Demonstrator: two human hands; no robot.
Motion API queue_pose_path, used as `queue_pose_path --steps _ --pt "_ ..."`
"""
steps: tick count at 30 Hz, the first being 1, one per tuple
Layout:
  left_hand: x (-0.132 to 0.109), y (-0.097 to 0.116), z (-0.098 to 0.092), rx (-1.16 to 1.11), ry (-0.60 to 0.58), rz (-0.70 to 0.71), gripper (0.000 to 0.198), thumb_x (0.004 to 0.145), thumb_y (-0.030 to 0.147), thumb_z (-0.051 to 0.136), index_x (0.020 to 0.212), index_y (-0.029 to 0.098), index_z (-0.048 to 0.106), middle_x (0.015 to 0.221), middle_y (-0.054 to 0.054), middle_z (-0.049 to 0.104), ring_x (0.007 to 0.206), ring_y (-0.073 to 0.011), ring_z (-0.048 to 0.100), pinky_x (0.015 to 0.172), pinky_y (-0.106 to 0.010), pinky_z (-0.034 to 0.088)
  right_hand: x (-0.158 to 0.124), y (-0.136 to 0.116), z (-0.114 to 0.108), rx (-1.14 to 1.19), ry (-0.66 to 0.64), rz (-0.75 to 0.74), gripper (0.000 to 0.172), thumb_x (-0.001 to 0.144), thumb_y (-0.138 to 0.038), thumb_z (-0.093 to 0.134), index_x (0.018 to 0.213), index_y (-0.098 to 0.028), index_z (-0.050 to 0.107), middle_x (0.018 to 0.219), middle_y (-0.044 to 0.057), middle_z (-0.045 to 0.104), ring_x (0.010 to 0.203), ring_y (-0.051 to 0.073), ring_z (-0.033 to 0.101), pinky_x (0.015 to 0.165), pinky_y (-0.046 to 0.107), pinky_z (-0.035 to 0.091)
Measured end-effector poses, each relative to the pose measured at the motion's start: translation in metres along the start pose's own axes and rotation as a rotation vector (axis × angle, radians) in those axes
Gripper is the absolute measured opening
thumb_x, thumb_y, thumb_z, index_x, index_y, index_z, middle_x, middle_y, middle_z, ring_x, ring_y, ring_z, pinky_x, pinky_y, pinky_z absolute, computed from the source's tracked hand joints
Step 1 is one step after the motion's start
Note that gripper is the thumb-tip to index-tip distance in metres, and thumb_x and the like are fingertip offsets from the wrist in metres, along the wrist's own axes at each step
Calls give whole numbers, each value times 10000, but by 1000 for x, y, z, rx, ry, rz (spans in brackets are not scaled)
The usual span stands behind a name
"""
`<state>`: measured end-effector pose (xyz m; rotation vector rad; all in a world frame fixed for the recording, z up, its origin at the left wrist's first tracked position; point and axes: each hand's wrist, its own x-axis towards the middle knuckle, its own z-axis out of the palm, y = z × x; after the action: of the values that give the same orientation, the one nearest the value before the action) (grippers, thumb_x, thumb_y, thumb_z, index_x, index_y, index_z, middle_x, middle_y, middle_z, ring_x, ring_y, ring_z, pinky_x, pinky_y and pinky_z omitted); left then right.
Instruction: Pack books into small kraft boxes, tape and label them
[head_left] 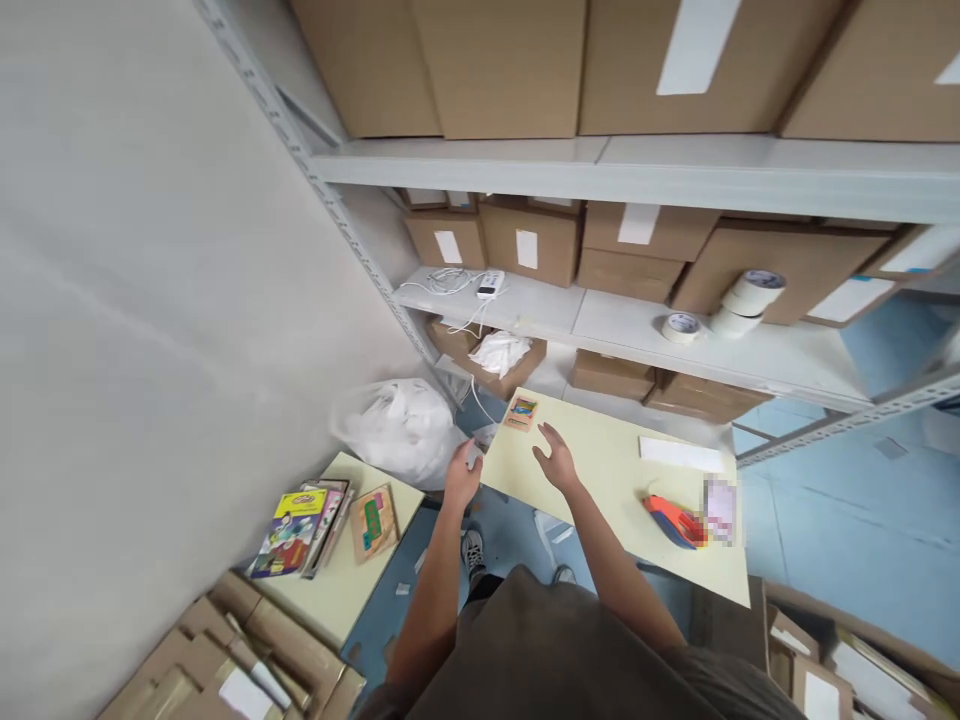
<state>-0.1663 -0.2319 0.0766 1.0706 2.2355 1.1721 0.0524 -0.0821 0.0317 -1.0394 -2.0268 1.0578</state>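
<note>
Head view: from above and behind the left hand [460,480] and right hand [556,464], both near
Facing: forward and steeply down
Desk [604,455]: below the right hand, seen from above
Shelves [525,168]: beyond both hands
Wall [150,300]: left of the left hand
Shoes [472,552]: below the hands

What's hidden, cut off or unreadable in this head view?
In the head view:
Thin whitish scrap in the left hand: partly covered by that hand.
Small tan rectangular item with a colourful picture: lettering too small.
Pale pink rectangular item: pixelated, print unreadable.
Large brown cardboard boxes above: cut off by the upper edge.
</note>
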Motion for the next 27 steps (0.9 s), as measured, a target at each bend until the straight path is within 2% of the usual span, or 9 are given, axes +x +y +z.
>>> queue_pose_path --steps 5,9,12,16,19,21,23,25,27 --pt "19 -69 -59 -9 93 -83 487 921 283 593 1399 198 628 1442 -145 638 1309 -300 616 1015 -453 576 36 -51 87 -14 -121 -104 587 946 -357 623 1518 -233 576 1618 116 506 1517 303 452 1264 531 371" --pt "56 -119 -107 52 115 -71 500 954 306 534 1441 214 596 1490 -129 604 1365 -284 579 1084 -450 545 57 -79 162 -44 -228 -144 598 953 -347 614 1541 -254 555 1657 101 454 1540 303 420 1253 526 388" --pt "92 -148 -141 211 121 -55 493 942 256 526 1421 194 628 1483 -141 611 1459 -318 485 1204 -500 436 78 -95 218 -78 -310 -158 605 939 -311 621 1538 -257 558 1646 103 470 1549 309 404 1248 537 388" --pt "137 -179 -175 471 14 -22 564 860 147 565 1418 160 649 1562 -162 547 1610 -399 198 1273 -604 265 111 -112 289 -138 -378 -124 620 911 -286 647 1525 -257 569 1630 110 492 1524 313 442 1244 533 387" --pt "158 -206 -197 600 -60 2 638 792 47 538 1399 187 675 1529 -143 593 1616 -402 180 1283 -656 147 138 -123 332 -191 -401 -66 632 896 -281 656 1520 -229 572 1641 130 474 1509 316 463 1239 510 395" --pt "162 -228 -214 630 -116 -32 576 779 22 516 1270 203 757 1336 -143 727 1556 -391 341 1276 -659 151 154 -129 355 -209 -417 -38 637 889 -281 659 1515 -198 575 1632 149 480 1520 318 448 1249 504 381" --pt "155 -253 -233 614 -163 -80 460 788 34 516 1084 214 820 1124 -144 797 1428 -372 515 1246 -620 259 169 -133 375 -209 -432 -18 637 876 -279 670 1500 -185 588 1617 158 498 1526 318 440 1255 500 373" --pt "136 -278 -253 585 -153 -125 375 791 59 532 939 223 835 1029 -149 806 1335 -362 591 1179 -570 377 179 -136 395 -193 -438 -7 628 860 -278 682 1479 -197 607 1603 150 517 1519 316 450 1252 501 380" --pt "111 -298 -272 571 -80 -184 340 774 77 553 866 237 838 1002 -158 802 1326 -381 592 1144 -576 413 185 -139 416 -169 -445 -10 622 845 -281 693 1459 -216 621 1584 131 543 1515 314 455 1249 506 383"
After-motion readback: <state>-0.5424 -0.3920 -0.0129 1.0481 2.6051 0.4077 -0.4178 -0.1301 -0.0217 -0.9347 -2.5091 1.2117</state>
